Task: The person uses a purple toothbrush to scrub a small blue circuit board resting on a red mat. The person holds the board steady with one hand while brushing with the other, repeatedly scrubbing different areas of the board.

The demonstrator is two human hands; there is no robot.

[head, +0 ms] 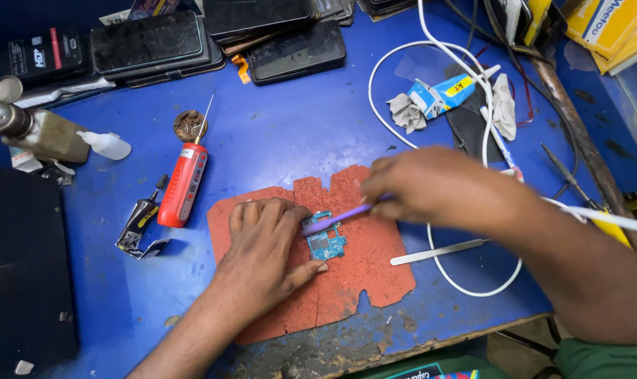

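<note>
Left hand [266,242] lies flat; right hand [423,186] fingers pinched.

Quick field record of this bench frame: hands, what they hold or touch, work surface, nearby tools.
left hand: flat on the mat, fingers pinning the circuit board
right hand: gripping a purple brush, its tip on the board
work surface: cracked red mat on a blue table
near left: red screwdriver
near right: metal spudger, white cable
far edge: stacked phones
bottle: brown bottle at left
</note>
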